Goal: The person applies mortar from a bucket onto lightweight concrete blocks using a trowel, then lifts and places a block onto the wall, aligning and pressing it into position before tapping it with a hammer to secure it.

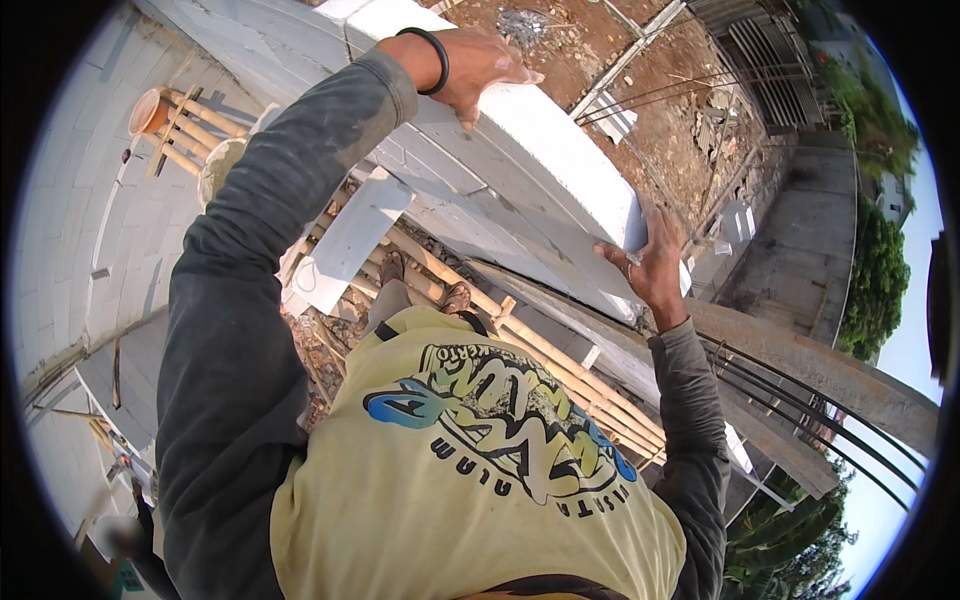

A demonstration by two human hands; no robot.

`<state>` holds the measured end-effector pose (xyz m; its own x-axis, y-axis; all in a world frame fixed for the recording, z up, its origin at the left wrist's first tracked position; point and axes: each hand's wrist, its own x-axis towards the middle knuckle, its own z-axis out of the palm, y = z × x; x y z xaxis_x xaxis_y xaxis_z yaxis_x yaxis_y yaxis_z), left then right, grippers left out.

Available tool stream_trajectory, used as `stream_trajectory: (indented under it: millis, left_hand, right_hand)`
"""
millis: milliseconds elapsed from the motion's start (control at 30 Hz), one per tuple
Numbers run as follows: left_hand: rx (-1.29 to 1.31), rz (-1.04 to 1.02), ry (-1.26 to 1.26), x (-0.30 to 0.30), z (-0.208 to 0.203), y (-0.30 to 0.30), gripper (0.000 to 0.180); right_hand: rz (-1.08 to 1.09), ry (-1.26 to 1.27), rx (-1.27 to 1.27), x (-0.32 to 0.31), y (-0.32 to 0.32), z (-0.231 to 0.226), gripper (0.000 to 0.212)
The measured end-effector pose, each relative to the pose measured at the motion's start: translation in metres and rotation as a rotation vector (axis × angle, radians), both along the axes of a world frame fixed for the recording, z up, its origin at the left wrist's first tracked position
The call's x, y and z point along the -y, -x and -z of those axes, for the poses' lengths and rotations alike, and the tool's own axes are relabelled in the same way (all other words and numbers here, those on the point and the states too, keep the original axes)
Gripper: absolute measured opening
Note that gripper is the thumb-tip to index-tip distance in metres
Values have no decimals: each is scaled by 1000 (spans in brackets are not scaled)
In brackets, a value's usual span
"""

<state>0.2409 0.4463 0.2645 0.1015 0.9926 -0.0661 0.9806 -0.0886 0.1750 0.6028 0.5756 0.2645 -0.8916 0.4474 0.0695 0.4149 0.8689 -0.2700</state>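
Observation:
A white lightweight concrete block (pixel 560 150) lies along the top of a pale block wall (pixel 440 165). My left hand (pixel 468 72), with a black band at its wrist, grips the far end, its thumb and fingers over the top edges. At the nearer right end, my right hand (pixel 652 258) clasps the block with the thumb on the near side and fingers across the end. The block's underside joint is partly hidden. Both arms reach up and forward in dark sleeves.
Beneath me runs a bamboo scaffold (pixel 590 392), my feet on its poles. A loose pale block (pixel 355 240) lies there. An orange bucket (pixel 150 112) sits on bamboo at left. Black steel bars (pixel 810 408) and a concrete beam (pixel 800 365) extend at right. Another person (pixel 150 545) is at lower left.

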Motion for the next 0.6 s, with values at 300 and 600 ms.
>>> stream_trajectory:
  millis: [300,600]
  left_hand:
    - [16,-57,63,2,-3,-6,99]
    - [-82,-113,60,6,0,-12,99]
  right_hand:
    - [3,3,23,-1,-2,5,97]
    - [-8,-15,38,0,0,7,98]
